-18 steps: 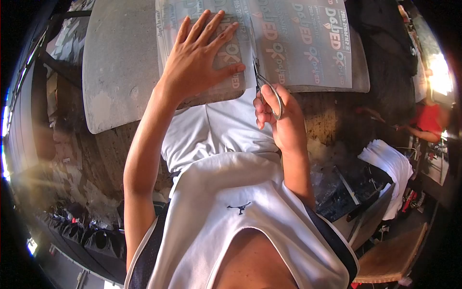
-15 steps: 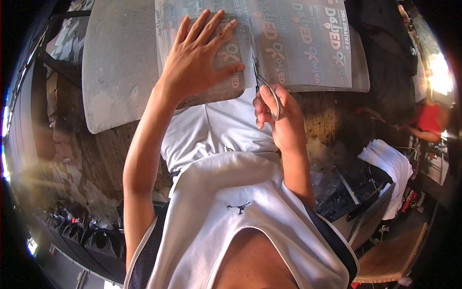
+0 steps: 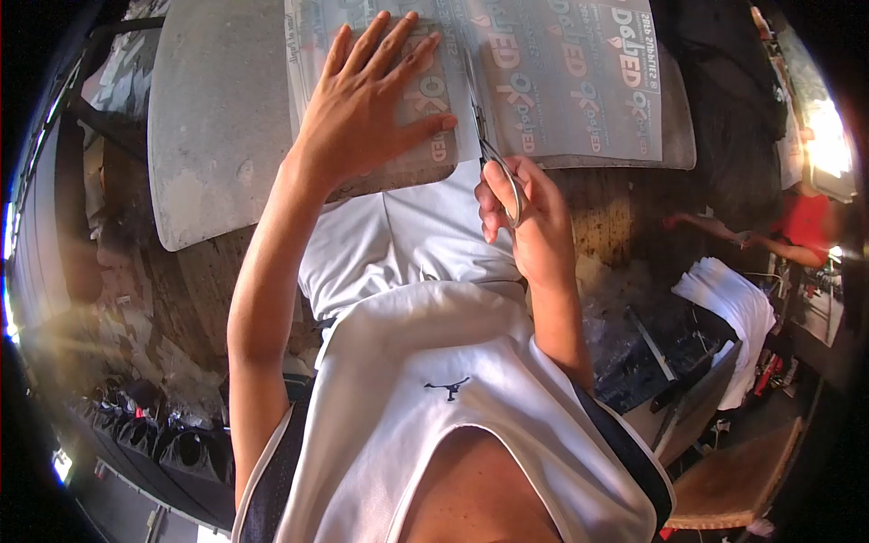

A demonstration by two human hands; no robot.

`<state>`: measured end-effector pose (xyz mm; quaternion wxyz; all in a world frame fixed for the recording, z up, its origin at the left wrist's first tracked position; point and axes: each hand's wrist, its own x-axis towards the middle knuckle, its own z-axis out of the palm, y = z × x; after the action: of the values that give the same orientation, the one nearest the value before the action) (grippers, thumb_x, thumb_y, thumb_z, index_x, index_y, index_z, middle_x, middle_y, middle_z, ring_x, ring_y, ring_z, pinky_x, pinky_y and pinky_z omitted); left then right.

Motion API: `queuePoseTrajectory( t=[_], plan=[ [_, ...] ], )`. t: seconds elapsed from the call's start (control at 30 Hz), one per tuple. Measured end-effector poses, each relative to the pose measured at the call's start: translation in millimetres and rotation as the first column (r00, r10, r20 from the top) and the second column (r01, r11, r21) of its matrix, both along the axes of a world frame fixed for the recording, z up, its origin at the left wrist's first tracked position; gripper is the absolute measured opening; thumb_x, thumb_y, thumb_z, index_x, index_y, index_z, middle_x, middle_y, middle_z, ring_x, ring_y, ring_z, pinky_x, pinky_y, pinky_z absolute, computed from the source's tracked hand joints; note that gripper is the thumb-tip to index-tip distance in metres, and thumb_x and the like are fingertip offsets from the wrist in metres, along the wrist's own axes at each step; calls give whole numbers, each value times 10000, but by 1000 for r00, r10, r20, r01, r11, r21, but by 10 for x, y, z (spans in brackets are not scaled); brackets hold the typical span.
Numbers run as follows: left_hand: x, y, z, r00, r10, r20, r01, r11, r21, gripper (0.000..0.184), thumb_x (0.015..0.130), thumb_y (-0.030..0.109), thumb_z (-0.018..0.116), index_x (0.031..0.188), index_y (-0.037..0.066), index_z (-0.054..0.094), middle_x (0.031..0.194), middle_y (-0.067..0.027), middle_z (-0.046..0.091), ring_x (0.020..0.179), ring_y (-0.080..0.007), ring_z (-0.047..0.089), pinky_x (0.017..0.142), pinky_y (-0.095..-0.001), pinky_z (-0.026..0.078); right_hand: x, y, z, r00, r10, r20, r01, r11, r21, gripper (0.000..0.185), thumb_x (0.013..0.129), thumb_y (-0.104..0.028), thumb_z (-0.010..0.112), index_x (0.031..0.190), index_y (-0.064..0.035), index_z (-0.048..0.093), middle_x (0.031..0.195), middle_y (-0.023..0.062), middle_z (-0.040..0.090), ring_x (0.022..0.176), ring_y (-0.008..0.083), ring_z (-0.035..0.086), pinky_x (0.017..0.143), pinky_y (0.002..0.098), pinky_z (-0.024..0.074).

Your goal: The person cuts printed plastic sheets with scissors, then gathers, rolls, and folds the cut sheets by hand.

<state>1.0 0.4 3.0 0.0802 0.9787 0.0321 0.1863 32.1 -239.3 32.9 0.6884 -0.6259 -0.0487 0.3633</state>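
My left hand [image 3: 362,109] lies flat with its fingers spread on a translucent printed sheet [image 3: 579,81], holding nothing. Under the sheet is a grey board [image 3: 213,127] with rounded corners. In my right hand [image 3: 529,204] are metal scissors [image 3: 484,136], with my thumb and fingers at the handle loops. The blades point away from me, along a slit in the sheet just right of my left hand. Left of the slit, the sheet's near edge is under my left wrist.
At the right a person in a red top [image 3: 808,226] has their arms stretched out. A white cloth [image 3: 729,312] hangs below them, above a brown wooden board [image 3: 738,484]. Dark fabric [image 3: 720,100] lies right of the grey board, and black items [image 3: 186,452] sit at lower left.
The scissor handles have drawn closer together in my right hand. The sheet, board and left hand appear slightly further left and up. The other person's arms have moved.
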Motion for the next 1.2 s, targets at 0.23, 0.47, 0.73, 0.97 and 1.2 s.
queuePoseTrajectory(
  t=[0.23,0.47,0.73,0.97,1.2],
  plan=[
    [-1,-17,20,1000,-14,-3,14,1000,22,863,889,699,641,1588,245,419,1665,-63,355,1568,-259,251,1304,-502,136,-14,-12,-9,1000,2,-6,-2,1000,-3,277,1021,-256,695,1011,-7,575,726,24,580,544,88,527,512,247,428],
    [-8,-19,90,1000,-26,-17,27,1000,14,851,900,698,630,1591,250,416,1670,-61,346,1570,-260,244,1304,-498,128,-14,-19,-21,1000,-9,-30,9,1000,2,275,1016,-242,704,1020,-1,572,727,20,574,548,86,518,511,252,422],
    [-20,2,2,999,-36,24,37,999,-15,841,898,692,642,1583,253,429,1677,-57,331,1572,-261,242,1303,-497,129,-17,-38,-40,1000,0,2,0,1000,5,251,1031,-239,682,1018,-12,576,748,26,605,547,76,530,514,239,426],
    [-1,-33,41,1000,-17,-3,17,1000,0,940,837,749,664,1594,256,405,1670,-58,341,1561,-276,265,1300,-505,148,-15,-21,-30,1000,-17,-21,17,1000,11,251,1028,-224,687,1027,-1,572,744,30,604,544,77,529,509,236,424],
    [-7,-47,182,998,-18,-65,21,999,35,883,793,756,702,1439,162,607,1578,-129,476,1511,-302,358,1287,-498,174,-12,-25,-28,1000,11,-11,-11,1000,-22,250,1031,-236,676,1055,-10,572,757,30,577,574,78,512,503,235,421]
  ],
)
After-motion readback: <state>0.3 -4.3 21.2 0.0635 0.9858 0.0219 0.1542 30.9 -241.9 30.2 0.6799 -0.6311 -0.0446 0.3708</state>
